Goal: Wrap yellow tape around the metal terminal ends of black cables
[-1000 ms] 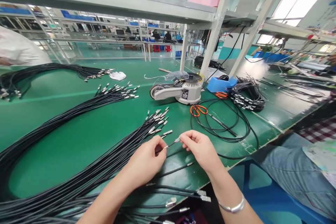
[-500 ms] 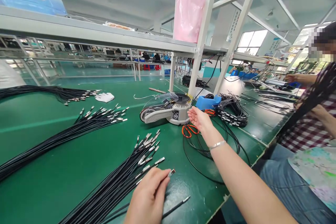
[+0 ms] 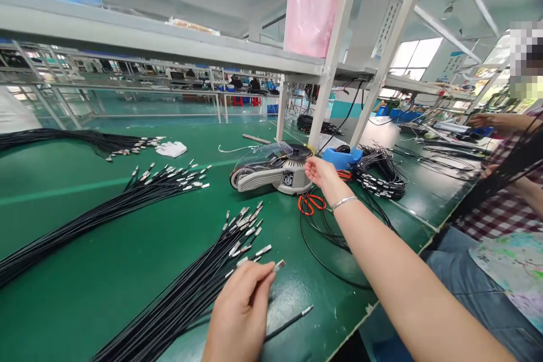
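My left hand [image 3: 240,308] is low in the view, its fingers pinched on a black cable whose metal end [image 3: 279,265] sticks out past the fingertips. It rests beside a fanned bundle of black cables [image 3: 199,283] with metal tips on the green table [image 3: 106,249]. My right hand [image 3: 322,174] is stretched out across the table, fingers apart and holding nothing, right at the grey tape dispenser [image 3: 275,169]. Orange-handled scissors [image 3: 311,202] lie just below that hand. One loose black cable [image 3: 288,322] lies near the table's front edge.
Two more cable bundles [image 3: 139,192] [image 3: 85,138] lie to the left, with a white glove [image 3: 170,149]. A blue holder [image 3: 344,156] and coiled cables [image 3: 379,172] sit behind the dispenser. White shelf posts [image 3: 335,51] stand there. A person in a checked shirt [image 3: 504,203] sits on the right.
My right hand let go of the cable end and reached out to the tape dispenser. The left hand kept the cable. The camera tilted up.
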Motion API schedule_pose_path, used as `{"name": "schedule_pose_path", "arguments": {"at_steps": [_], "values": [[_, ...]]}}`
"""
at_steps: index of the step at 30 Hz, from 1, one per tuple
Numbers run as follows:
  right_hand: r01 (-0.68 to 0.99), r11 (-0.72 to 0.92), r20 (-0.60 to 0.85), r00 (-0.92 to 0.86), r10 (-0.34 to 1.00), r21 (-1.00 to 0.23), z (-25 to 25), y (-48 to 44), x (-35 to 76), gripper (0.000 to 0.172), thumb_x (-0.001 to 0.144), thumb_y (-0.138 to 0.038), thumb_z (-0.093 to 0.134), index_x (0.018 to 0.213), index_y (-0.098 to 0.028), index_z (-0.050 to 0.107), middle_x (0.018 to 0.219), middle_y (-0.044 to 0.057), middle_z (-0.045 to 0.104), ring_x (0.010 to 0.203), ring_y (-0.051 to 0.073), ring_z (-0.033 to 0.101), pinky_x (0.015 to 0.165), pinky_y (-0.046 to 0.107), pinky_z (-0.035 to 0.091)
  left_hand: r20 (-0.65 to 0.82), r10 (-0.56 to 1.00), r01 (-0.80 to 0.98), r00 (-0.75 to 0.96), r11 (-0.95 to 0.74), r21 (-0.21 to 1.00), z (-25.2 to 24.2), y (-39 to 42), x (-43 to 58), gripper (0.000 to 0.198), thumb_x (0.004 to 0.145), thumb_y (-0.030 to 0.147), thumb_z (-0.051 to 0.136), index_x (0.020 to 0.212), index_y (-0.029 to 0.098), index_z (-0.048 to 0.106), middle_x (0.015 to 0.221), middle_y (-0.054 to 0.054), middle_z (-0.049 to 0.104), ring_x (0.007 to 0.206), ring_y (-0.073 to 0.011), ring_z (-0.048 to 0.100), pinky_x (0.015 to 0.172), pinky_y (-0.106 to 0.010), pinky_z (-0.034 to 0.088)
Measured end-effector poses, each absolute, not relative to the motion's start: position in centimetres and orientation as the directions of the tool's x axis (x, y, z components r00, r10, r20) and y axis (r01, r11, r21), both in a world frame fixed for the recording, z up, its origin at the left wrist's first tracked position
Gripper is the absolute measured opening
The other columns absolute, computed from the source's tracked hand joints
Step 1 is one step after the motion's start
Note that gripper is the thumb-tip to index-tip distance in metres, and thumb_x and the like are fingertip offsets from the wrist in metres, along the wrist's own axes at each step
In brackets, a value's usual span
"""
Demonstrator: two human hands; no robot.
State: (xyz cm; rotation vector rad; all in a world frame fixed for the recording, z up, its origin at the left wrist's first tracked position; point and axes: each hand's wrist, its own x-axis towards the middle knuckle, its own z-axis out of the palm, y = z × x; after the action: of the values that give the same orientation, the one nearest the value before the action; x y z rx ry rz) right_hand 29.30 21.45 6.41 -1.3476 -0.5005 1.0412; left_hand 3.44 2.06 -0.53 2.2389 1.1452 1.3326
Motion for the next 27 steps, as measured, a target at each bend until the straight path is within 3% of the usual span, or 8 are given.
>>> {"name": "schedule_pose_path", "arguments": {"at_steps": [4, 7, 9, 12, 17, 22, 24, 27], "values": [[-0.255, -0.109, -0.226, 0.487, 0.844, -0.961, 6.2, 20.1, 29.2, 0.028, 0.092, -0.030, 0.055, 0.115, -0.015, 0.056, 0.112, 0.008, 0.060, 0.092, 0.020, 0.062, 0.077, 0.038, 0.054, 0.547, 0.810, 0.470, 0.210, -0.574, 0.670, 0.2, 1.7, 3.8, 0.010, 0.085, 0.017, 0.055, 0.080, 0.021, 0.063, 0.075, 0.001, 0.066, 0.069, -0.0111, 0.062, 0.064, -0.020, 0.049], [-0.170, -0.088, -0.159, 0.466, 0.870, -0.982, 5.1, 17.1, 28.4, 0.018, 0.091, -0.025, 0.054, 0.101, -0.013, 0.062, 0.096, 0.006, 0.066, 0.075, 0.012, 0.064, 0.067, 0.027, 0.054, 0.497, 0.847, 0.483, 0.189, -0.520, 0.704, 0.2, 1.7, 3.9, 0.011, 0.085, 0.018, 0.055, 0.077, 0.020, 0.062, 0.075, 0.001, 0.064, 0.069, -0.0108, 0.060, 0.063, -0.021, 0.047], [-0.077, -0.058, -0.085, 0.430, 0.899, -0.995, 3.8, 14.4, 28.0, 0.012, 0.088, -0.019, 0.056, 0.092, -0.014, 0.065, 0.084, 0.003, 0.068, 0.065, 0.008, 0.062, 0.062, 0.020, 0.052, 0.461, 0.864, 0.511, 0.200, -0.494, 0.704, 0.0, 1.8, 3.9, 0.012, 0.086, 0.020, 0.054, 0.077, 0.021, 0.062, 0.075, 0.002, 0.064, 0.069, -0.0113, 0.060, 0.063, -0.022, 0.047], [0.111, -0.042, 0.001, 0.357, 0.934, -0.993, 1.9, 10.9, 28.5, 0.011, 0.082, -0.014, 0.060, 0.087, -0.015, 0.070, 0.077, 0.003, 0.070, 0.065, 0.009, 0.063, 0.062, 0.019, 0.051, 0.365, 0.891, 0.593, 0.271, -0.453, 0.666, -0.5, 2.2, 3.8, 0.015, 0.087, 0.025, 0.052, 0.079, 0.023, 0.065, 0.077, 0.001, 0.064, 0.072, -0.0139, 0.061, 0.067, -0.025, 0.047], [0.424, -0.144, 0.039, 0.395, 0.918, -0.894, 0.3, 10.6, 33.4, 0.010, 0.084, -0.016, 0.059, 0.086, -0.013, 0.068, 0.079, 0.005, 0.070, 0.073, 0.014, 0.065, 0.068, 0.026, 0.051, 0.147, 0.941, 0.708, 0.306, -0.328, 0.625, -1.1, 3.0, 3.6, 0.026, 0.087, 0.027, 0.045, 0.091, 0.022, 0.070, 0.090, -0.003, 0.069, 0.087, -0.0200, 0.063, 0.080, -0.032, 0.048], [0.619, -0.279, 0.021, 0.432, 0.901, -0.734, 1.0, 12.6, 38.6, 0.018, 0.090, -0.028, 0.057, 0.102, -0.014, 0.062, 0.105, 0.006, 0.064, 0.089, 0.018, 0.063, 0.078, 0.037, 0.053, 0.005, 0.948, 0.741, 0.319, -0.253, 0.622, -0.7, 4.0, 3.2, 0.027, 0.083, 0.030, 0.046, 0.086, 0.023, 0.072, 0.092, -0.003, 0.071, 0.086, -0.0207, 0.065, 0.080, -0.032, 0.049], [0.658, -0.327, -0.008, 0.438, 0.899, -0.679, 1.2, 12.3, 39.8, 0.021, 0.091, -0.029, 0.056, 0.106, -0.015, 0.061, 0.109, 0.007, 0.062, 0.092, 0.019, 0.062, 0.079, 0.038, 0.053, -0.015, 0.948, 0.748, 0.317, -0.240, 0.619, -0.5, 4.3, 2.9, 0.024, 0.081, 0.032, 0.049, 0.080, 0.024, 0.072, 0.088, -0.002, 0.072, 0.082, -0.0209, 0.066, 0.076, -0.031, 0.050], [0.686, -0.375, -0.079, 0.422, 0.903, -0.623, 0.8, 11.0, 40.5, 0.018, 0.091, -0.029, 0.056, 0.100, -0.015, 0.063, 0.101, 0.005, 0.065, 0.084, 0.016, 0.063, 0.074, 0.034, 0.054, 0.067, 0.939, 0.722, 0.338, -0.304, 0.621, -0.6, 4.5, 2.5, 0.021, 0.080, 0.033, 0.051, 0.075, 0.025, 0.070, 0.081, 0.000, 0.072, 0.076, -0.0198, 0.066, 0.070, -0.029, 0.050]]}}
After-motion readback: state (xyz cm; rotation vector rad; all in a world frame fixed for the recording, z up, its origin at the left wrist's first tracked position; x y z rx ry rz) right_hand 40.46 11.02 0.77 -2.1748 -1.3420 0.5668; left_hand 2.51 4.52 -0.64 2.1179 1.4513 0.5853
